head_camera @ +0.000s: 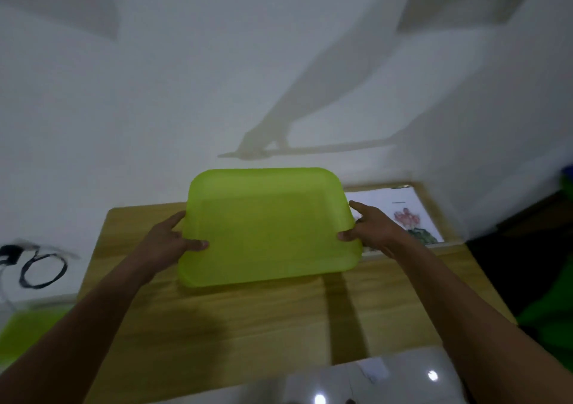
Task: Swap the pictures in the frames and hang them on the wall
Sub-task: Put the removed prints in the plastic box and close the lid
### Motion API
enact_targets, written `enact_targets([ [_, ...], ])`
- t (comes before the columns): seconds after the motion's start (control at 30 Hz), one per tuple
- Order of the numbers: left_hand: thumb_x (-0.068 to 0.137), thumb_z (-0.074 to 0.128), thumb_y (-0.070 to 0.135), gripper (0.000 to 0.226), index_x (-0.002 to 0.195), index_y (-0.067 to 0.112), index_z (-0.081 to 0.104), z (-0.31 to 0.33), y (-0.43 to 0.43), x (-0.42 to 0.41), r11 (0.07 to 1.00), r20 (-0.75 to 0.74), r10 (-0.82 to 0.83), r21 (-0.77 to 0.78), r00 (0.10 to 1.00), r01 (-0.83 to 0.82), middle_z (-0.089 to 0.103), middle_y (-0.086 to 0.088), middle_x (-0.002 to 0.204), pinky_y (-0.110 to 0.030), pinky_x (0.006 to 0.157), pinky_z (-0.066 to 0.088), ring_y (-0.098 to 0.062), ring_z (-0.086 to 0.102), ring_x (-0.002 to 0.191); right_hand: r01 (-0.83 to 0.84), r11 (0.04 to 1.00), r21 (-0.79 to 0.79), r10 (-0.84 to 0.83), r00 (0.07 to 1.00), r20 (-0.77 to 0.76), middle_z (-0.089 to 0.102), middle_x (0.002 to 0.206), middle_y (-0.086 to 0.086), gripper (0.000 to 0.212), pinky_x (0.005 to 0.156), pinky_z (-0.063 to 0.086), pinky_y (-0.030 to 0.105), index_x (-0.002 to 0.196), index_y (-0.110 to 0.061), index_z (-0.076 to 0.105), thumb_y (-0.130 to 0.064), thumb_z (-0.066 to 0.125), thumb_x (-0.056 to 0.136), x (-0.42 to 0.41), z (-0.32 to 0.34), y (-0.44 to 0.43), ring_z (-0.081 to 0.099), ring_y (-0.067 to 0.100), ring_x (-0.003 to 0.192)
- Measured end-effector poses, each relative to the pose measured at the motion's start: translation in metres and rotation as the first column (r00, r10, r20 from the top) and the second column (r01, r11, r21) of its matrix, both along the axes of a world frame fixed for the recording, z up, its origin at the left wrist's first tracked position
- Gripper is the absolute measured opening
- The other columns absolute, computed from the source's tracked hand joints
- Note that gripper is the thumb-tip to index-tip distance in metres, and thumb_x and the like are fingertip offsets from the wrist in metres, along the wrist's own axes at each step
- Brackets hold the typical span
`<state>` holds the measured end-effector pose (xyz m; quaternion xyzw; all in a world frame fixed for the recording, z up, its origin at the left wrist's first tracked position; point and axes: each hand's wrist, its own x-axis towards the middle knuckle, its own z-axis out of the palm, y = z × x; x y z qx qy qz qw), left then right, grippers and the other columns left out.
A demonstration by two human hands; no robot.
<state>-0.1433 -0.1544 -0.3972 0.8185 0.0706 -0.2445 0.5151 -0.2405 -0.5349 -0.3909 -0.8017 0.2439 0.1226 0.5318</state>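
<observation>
We reach both bare arms forward. Our left hand (172, 239) and right hand (373, 231) pinch the green tray (269, 223) at its left and right edges, thumbs on its near face.

A rectangular light-brown wood-grain table (263, 326) stands with its far edge against a white wall (155, 109). Flat on its far right corner lies a pale-framed picture (412, 214) of red flowers on white paper. Well nearer the viewer than that picture, at the table's near edge, lies a glossy grey-white flat panel (356, 382) with bright light spots. Just left of the picture, a lime-green translucent plastic tray (269, 226) sits over the tabletop; whether it touches the wood cannot be told.
</observation>
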Motion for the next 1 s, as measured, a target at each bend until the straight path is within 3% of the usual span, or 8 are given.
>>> enact_targets([
  [0.13,0.065,0.086,0.008,0.096,0.146,0.028,0.039,0.004,-0.064,-0.012,0.999,0.045,-0.036,-0.026,0.998,0.038,0.072,-0.009,0.102,-0.031,0.063,0.052,-0.017,0.068,0.084,0.049,0.999,0.012,-0.049,0.999,-0.007,0.068,0.092,-0.005,0.076,0.062,0.052,0.025,0.136,-0.030,0.052,0.004,0.079,0.074,-0.028,0.008,-0.064,0.066,0.017,0.086],
  [0.23,0.063,0.088,0.008,0.100,0.148,0.025,0.037,0.001,-0.121,-0.028,0.998,0.051,-0.044,-0.035,0.998,0.046,0.071,-0.011,0.103,-0.036,0.072,0.055,-0.021,0.068,0.086,0.105,0.993,0.053,-0.104,0.994,-0.026,0.065,0.115,0.000,0.071,0.073,0.058,0.037,0.127,-0.033,0.057,0.009,0.076,0.073,-0.045,0.008,-0.115,0.064,0.023,0.105],
  [0.3,0.057,0.091,0.011,0.105,0.147,0.025,0.038,-0.004,-0.158,-0.040,0.999,0.057,-0.036,-0.024,0.998,0.038,0.070,-0.011,0.102,-0.040,0.080,0.056,-0.024,0.068,0.088,0.110,0.993,0.041,-0.108,0.993,-0.047,0.065,0.121,0.004,0.072,0.083,0.058,0.044,0.128,-0.033,0.057,0.008,0.076,0.072,-0.052,0.005,-0.150,0.064,0.025,0.107],
  [0.47,0.064,0.086,0.002,0.094,0.145,0.020,0.041,-0.012,-0.242,-0.058,1.000,0.059,-0.001,-0.008,0.998,0.002,0.069,-0.005,0.086,-0.032,0.071,0.053,-0.019,0.066,0.077,0.145,0.989,-0.016,-0.146,0.988,-0.054,0.061,0.128,0.008,0.074,0.081,0.055,0.039,0.144,-0.022,0.045,-0.008,0.079,0.079,-0.059,-0.002,-0.225,0.063,0.027,0.107],
  [0.57,0.066,0.083,0.002,0.091,0.145,0.020,0.041,-0.023,-0.285,-0.059,1.000,0.060,0.003,0.010,0.998,-0.003,0.068,-0.006,0.094,-0.030,0.072,0.051,-0.020,0.066,0.082,0.128,0.990,-0.066,-0.130,0.991,-0.029,0.062,0.122,0.010,0.069,0.085,0.052,0.038,0.141,-0.014,0.047,-0.013,0.080,0.080,-0.057,-0.012,-0.260,0.062,0.027,0.104],
  [0.7,0.068,0.082,0.002,0.086,0.143,0.020,0.044,-0.040,-0.328,-0.059,0.996,0.069,0.023,0.080,0.997,-0.028,0.065,-0.007,0.113,-0.033,0.084,0.052,-0.021,0.062,0.091,0.113,0.989,-0.091,-0.119,0.991,-0.066,0.061,0.125,0.014,0.075,0.083,0.052,0.036,0.143,-0.013,0.046,-0.014,0.083,0.077,-0.048,-0.035,-0.296,0.062,0.031,0.109],
  [0.8,0.067,0.084,0.006,0.091,0.146,0.017,0.040,-0.049,-0.349,-0.056,0.983,0.081,0.034,0.179,0.996,-0.049,0.060,-0.018,0.126,-0.035,0.091,0.049,-0.021,0.057,0.104,0.093,0.988,-0.120,-0.103,0.992,-0.075,0.062,0.128,0.014,0.076,0.091,0.054,0.043,0.141,-0.015,0.049,-0.017,0.085,0.074,-0.037,-0.056,-0.317,0.063,0.031,0.111],
  [1.0,0.064,0.087,0.021,0.096,0.147,0.022,0.038,-0.067,-0.368,-0.047,0.946,0.087,-0.034,0.324,0.996,0.004,0.056,-0.018,0.120,-0.046,0.092,0.051,-0.034,0.055,0.111,0.072,0.989,-0.129,-0.083,0.993,-0.082,0.063,0.123,0.014,0.070,0.091,0.054,0.043,0.138,-0.016,0.051,-0.018,0.083,0.076,-0.030,-0.082,-0.339,0.064,0.031,0.105],
])
